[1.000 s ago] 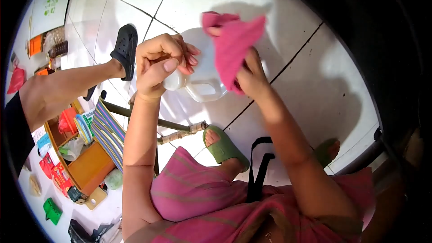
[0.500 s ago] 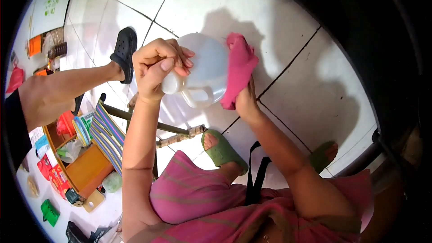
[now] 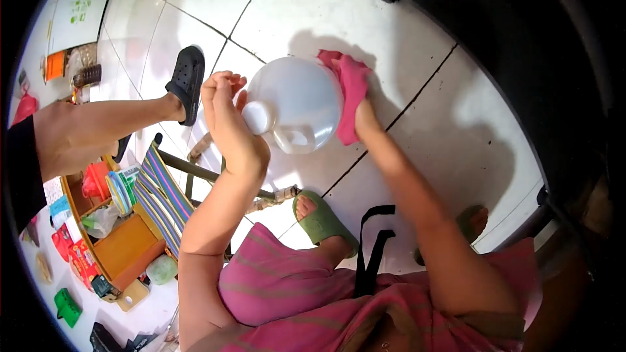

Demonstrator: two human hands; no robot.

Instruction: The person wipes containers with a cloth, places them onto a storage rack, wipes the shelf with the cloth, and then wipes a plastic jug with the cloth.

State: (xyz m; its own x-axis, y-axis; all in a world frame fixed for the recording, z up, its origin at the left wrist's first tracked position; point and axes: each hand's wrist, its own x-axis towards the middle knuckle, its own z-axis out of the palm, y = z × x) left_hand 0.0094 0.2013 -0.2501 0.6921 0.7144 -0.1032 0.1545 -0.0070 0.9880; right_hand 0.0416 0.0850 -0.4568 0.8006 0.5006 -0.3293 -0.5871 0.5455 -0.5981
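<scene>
A translucent white plastic jug [image 3: 303, 94] with a white cap [image 3: 258, 117] and a moulded handle is between my two hands, above the tiled floor. My left hand [image 3: 228, 114] is at the cap side, its fingers bent against the jug and its wrist cocked; the thumb is hidden. On the opposite side, my right hand [image 3: 365, 120] presses a pink cloth [image 3: 354, 94] to the jug's wall, and the cloth covers most of its fingers. Whether the jug's far end touches the floor I cannot tell.
Another person's leg [image 3: 107, 127] in a black clog [image 3: 187, 85] reaches in from the left. Below it stand a striped folding stool [image 3: 163, 192] and an orange-brown box [image 3: 130, 248] holding packets. A large black object [image 3: 495, 32] fills the right edge. Green slippers [image 3: 323, 225] are below the jug.
My left hand has turned and slid from over the cap to its left side, its fingers less curled. The jug has shifted slightly right. The cloth has moved along the jug's side.
</scene>
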